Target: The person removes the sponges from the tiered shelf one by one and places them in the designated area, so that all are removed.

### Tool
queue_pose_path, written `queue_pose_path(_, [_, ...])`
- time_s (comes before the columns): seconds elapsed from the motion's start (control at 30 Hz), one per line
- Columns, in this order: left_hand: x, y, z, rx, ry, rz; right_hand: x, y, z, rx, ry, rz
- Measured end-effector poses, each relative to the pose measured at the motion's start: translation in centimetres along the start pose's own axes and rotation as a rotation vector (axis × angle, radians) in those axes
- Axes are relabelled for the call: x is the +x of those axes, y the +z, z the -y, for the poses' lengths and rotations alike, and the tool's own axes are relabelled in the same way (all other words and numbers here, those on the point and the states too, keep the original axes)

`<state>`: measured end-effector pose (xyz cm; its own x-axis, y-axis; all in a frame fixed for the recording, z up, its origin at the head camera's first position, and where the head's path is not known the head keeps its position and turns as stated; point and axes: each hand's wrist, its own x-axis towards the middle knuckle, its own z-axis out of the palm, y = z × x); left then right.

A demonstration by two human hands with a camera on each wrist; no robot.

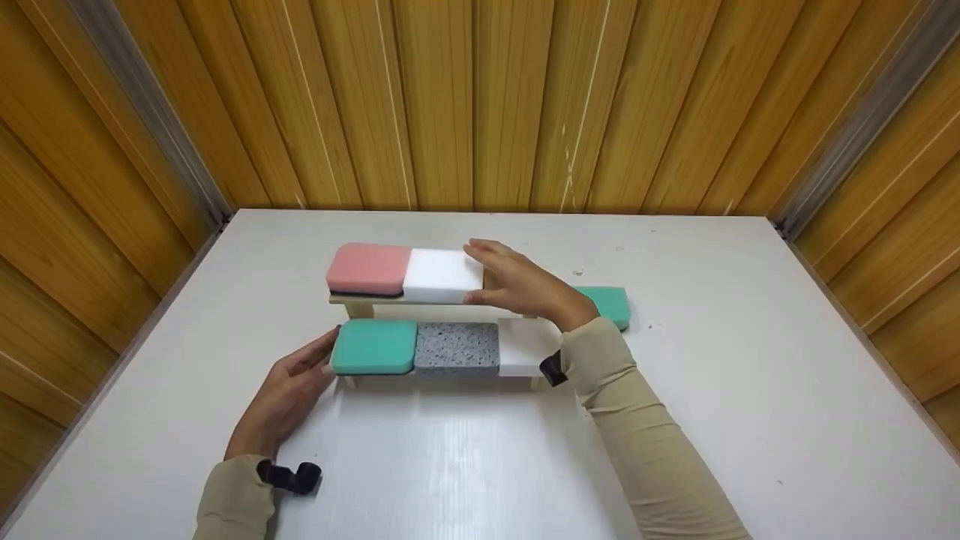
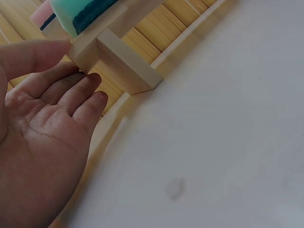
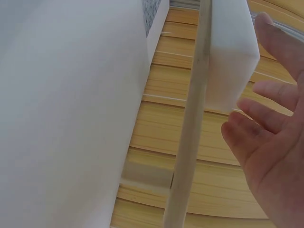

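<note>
Five blocks (image 1: 457, 348) on rack (image 2: 129, 59); right hand (image 1: 521, 280) spread, left hand (image 1: 287, 394) loose, perhaps touching rack.

A small booth (image 1: 75, 187) is enclosing a white tabletop (image 1: 450, 465) across the lower frame; wood-patterned panels (image 1: 510, 105) are lining the top and both sides, with grey metal strips (image 1: 155, 105) running down the upper corners.
</note>
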<state>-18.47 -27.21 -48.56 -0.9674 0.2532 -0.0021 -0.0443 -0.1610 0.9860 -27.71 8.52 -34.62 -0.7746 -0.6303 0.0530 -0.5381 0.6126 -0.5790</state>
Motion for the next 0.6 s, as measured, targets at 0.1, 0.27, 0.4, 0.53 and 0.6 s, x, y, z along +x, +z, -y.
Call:
queue_pose_path(0.1, [0.0,0.0,0.0,0.0,0.001,-0.001,0.2,0.3,0.1,-0.005,-0.001,0.001])
queue_pose_path(0.27, [0.1,-0.1,0.0,0.02,0.017,0.008,0.5,0.7,0.3,0.006,0.0,0.005])
queue_pose_path(0.4, [0.2,-0.2,0.1,0.022,0.019,0.008,0.6,0.8,0.6,0.008,0.007,-0.002])
queue_pose_path(0.53, [0.2,-0.2,0.0,0.03,0.001,0.001,0.7,1.0,0.6,0.005,0.022,-0.001])
queue_pose_path(0.6, [0.2,-0.2,0.0,0.038,-0.006,0.0,0.7,1.2,0.5,-0.004,0.02,-0.002])
